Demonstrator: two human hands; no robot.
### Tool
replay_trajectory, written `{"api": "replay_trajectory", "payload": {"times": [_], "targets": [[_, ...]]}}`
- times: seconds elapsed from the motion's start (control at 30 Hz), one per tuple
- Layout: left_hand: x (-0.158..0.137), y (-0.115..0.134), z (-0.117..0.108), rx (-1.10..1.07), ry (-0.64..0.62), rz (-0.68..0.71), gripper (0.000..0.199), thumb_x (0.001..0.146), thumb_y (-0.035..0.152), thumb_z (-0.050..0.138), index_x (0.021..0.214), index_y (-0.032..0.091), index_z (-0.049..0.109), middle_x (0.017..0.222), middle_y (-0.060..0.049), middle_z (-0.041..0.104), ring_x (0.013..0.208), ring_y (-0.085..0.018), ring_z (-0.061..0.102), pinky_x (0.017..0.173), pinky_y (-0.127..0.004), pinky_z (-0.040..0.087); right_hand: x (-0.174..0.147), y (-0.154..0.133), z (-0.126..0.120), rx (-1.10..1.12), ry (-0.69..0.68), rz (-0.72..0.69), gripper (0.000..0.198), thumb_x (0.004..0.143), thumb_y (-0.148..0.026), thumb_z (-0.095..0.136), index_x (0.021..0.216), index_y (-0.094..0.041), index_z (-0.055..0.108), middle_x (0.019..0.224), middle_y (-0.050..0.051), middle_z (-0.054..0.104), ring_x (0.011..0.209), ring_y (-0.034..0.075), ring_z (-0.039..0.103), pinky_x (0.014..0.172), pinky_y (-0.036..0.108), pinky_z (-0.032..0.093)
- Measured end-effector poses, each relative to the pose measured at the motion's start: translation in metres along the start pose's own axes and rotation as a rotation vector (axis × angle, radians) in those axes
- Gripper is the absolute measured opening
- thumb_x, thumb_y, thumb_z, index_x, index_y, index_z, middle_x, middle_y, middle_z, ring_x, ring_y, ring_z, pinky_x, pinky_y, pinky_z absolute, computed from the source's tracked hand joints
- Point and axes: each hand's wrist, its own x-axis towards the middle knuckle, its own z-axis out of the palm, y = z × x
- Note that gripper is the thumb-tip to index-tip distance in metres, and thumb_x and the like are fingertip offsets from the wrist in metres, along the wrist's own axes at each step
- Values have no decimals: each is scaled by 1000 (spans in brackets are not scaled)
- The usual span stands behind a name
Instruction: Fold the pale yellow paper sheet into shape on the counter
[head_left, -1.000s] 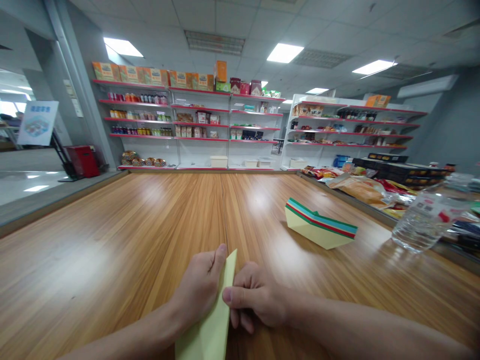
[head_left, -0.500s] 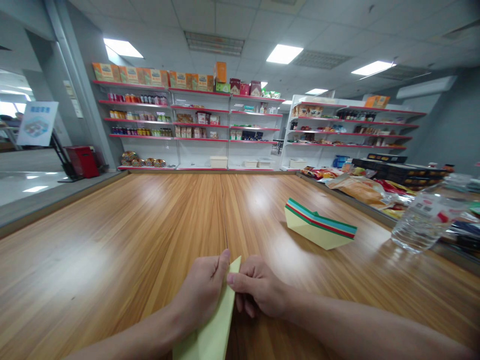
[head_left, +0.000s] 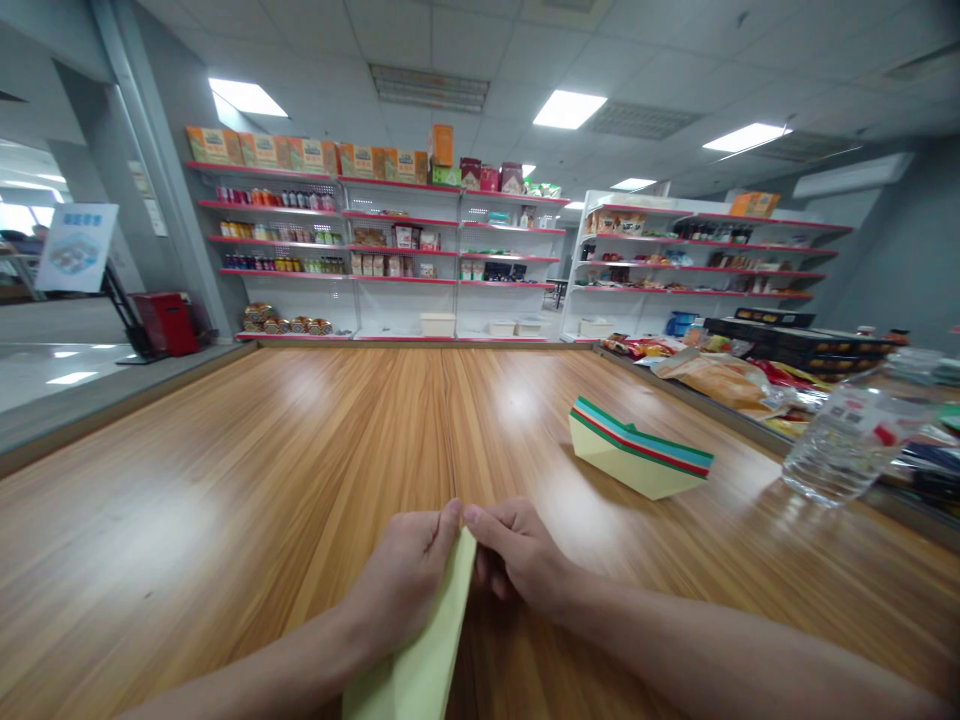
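A folded sheet of pale yellow paper (head_left: 431, 650) runs from the bottom edge of the view up between my hands, tilted over the wooden table. My left hand (head_left: 405, 575) is closed along its left side, thumb pointing up near the far tip. At that tip my right hand (head_left: 521, 555) pinches the paper, its thumb close to the left thumb; the fingers curl below and are partly hidden. Beyond my right hand a folded paper boat (head_left: 637, 452), pale yellow with green, blue, white and red stripes along its top, sits on the table.
The wooden table (head_left: 352, 430) stretches forward. At its right stand a clear plastic bottle (head_left: 844, 450), bagged snacks (head_left: 716, 380) and stacked black boxes (head_left: 802, 345). Stocked shelves (head_left: 401, 235) line the back. A sign (head_left: 75, 250) and a red box (head_left: 166, 322) stand left.
My right hand has moved slightly up to the paper's far tip, and its thumb now covers the point that showed before. The left hand has stayed nearly still.
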Motion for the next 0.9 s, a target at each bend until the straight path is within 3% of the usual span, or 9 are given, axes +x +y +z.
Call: {"api": "replay_trajectory", "payload": {"times": [0.13, 0.33, 0.53, 0.7, 0.9], "targets": [[1, 1, -1, 3, 57, -41, 56, 91, 42, 29, 65, 13, 70, 63, -6, 69, 62, -18, 61, 64, -24, 44, 3, -2, -1, 42, 85, -51, 50, 82, -49, 48, 48, -12, 51, 39, -2, 45, 32, 5, 41, 31, 16, 23], [2, 3, -1, -175, -23, -27, 58, 91, 42, 27, 63, 13, 69, 62, -6, 68, 60, -17, 62, 67, -25, 46, 4, 5, -1, 228, -25, 19, 49, 84, -50, 47, 53, -12, 52, 37, -3, 46, 29, 5, 37, 30, 16, 26], [2, 2, -1, -283, -48, -44, 62, 91, 42, 27, 50, 14, 63, 48, -5, 64, 49, -16, 61, 55, -24, 46, -2, -4, 2, 124, -178, 59, 52, 78, -59, 50, 57, -11, 51, 42, -2, 50, 31, 4, 42, 28, 13, 28], [5, 5, 1, -439, -91, -85, 61, 90, 44, 27, 47, 15, 59, 44, -4, 62, 45, -16, 59, 54, -26, 47, -3, -14, 4, 205, -187, 69, 55, 76, -61, 51, 55, -11, 52, 40, -2, 49, 28, 4, 40, 26, 13, 26], [5, 2, 0, -263, 35, -125, 61, 89, 46, 30, 43, 14, 56, 41, -4, 59, 40, -14, 55, 44, -23, 41, -4, -10, 5, 122, -205, 76, 53, 77, -60, 50, 57, -11, 50, 41, -2, 49, 29, 3, 40, 27, 11, 28]]}}
